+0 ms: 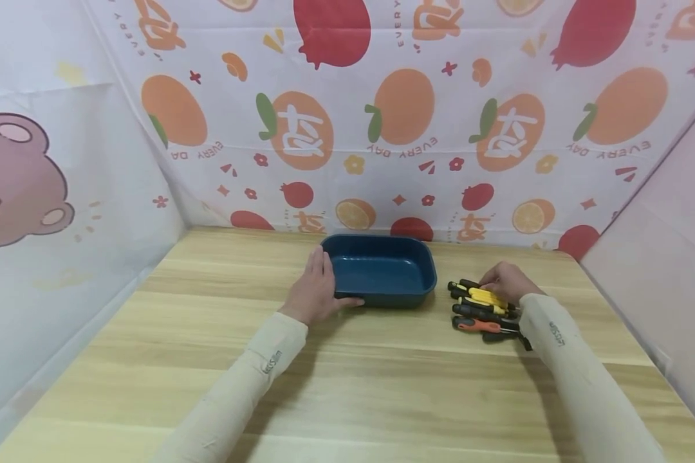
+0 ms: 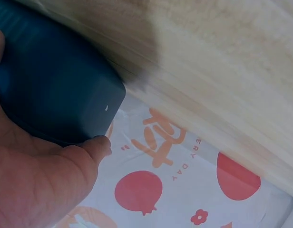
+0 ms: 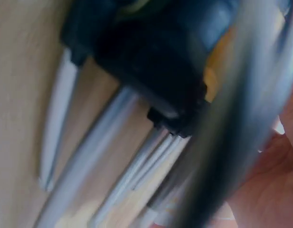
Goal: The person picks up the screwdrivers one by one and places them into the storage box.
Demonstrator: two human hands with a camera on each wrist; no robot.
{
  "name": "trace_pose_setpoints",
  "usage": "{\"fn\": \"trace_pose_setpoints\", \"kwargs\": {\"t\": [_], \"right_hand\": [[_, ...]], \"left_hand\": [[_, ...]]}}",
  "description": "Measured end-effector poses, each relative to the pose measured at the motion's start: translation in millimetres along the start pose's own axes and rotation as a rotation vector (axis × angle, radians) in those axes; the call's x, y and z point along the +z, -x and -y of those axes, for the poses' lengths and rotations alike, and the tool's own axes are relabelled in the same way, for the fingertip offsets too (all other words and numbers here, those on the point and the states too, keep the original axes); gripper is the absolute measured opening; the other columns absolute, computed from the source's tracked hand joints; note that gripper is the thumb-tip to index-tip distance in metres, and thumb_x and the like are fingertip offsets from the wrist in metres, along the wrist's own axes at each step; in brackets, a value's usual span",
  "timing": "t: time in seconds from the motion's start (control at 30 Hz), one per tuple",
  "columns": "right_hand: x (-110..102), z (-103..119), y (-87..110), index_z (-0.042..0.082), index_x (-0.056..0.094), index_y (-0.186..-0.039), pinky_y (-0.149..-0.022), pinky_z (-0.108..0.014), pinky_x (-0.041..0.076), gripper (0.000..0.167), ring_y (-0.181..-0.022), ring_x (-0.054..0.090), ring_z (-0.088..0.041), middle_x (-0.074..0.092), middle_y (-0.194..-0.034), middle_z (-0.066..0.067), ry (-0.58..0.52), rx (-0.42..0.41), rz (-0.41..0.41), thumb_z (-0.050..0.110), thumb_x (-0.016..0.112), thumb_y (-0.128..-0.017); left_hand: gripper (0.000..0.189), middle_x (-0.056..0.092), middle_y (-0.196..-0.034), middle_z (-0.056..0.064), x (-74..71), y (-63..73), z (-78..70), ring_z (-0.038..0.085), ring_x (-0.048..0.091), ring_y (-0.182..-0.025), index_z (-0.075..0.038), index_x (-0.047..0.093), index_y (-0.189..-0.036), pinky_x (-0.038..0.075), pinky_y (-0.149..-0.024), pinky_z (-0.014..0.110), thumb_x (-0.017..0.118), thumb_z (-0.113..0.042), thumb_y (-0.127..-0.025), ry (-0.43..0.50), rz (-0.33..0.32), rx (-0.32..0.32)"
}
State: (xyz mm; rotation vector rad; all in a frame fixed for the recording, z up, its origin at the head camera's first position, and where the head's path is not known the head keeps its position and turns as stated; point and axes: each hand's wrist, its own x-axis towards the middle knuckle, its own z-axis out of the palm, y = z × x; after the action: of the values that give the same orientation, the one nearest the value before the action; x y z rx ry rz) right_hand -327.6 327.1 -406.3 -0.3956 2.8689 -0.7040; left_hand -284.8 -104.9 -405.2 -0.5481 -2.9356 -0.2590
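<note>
A dark blue rectangular tray (image 1: 382,299) stands on the table near the back wall. My left hand (image 1: 315,290) rests at its left front corner, fingers extended along the left end and thumb along the front wall. In the left wrist view, that hand (image 2: 51,175) touches the tray's side (image 2: 51,80). To the right lies a pile of screwdrivers (image 1: 479,312) with black, yellow and orange handles. My right hand (image 1: 509,281) pinches a yellow-handled screwdriver (image 1: 489,297) at the pile's far side. Metal shafts (image 3: 94,152) and black handles show blurred in the right wrist view; the fingertips are hidden there.
The wooden table (image 1: 347,386) extends in front of the tray and the pile. A white cloth with fruit prints (image 1: 347,128) hangs along the back edge. More cloth walls stand at left, with a bear print (image 1: 17,180), and at right.
</note>
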Motion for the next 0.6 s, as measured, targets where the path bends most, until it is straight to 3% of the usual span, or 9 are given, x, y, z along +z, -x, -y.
{"fn": "trace_pose_setpoints", "kwargs": {"t": [0.27,0.43,0.6], "right_hand": [[-7,16,-7.0,-0.01,0.072,-0.109,-0.082,-0.051,0.058,0.02,-0.097,0.068,-0.038,0.071,-0.109,-0.027,0.018,-0.039,-0.081,0.004,0.063,-0.099],[-16,57,-18.2,-0.008,0.071,-0.118,-0.083,-0.053,0.056,0.025,-0.097,0.068,-0.038,0.07,-0.113,-0.026,0.018,-0.101,-0.163,0.008,0.06,-0.102],[-13,108,-30.8,-0.002,0.074,-0.115,-0.081,-0.047,0.058,0.021,-0.091,0.067,-0.03,0.073,-0.108,-0.018,0.017,-0.2,-0.188,0.011,0.064,-0.1]], "left_hand": [[0.127,0.017,-0.161,0.035,-1.1,-2.7,0.3,0.044,0.02,-0.15,0.019,0.022,-0.151,0.034,-0.116,0.044,0.065,-0.077,-0.08,-0.009,0.001,-0.006],[0.127,0.018,-0.16,0.034,-1.0,-3.9,1.2,0.044,0.021,-0.149,0.019,0.022,-0.151,0.035,-0.116,0.044,0.065,-0.077,-0.08,-0.012,0.006,-0.003],[0.127,0.018,-0.16,0.034,-2.3,-3.1,1.0,0.043,0.022,-0.149,0.019,0.022,-0.151,0.035,-0.116,0.044,0.065,-0.077,-0.08,-0.015,0.008,-0.006]]}}
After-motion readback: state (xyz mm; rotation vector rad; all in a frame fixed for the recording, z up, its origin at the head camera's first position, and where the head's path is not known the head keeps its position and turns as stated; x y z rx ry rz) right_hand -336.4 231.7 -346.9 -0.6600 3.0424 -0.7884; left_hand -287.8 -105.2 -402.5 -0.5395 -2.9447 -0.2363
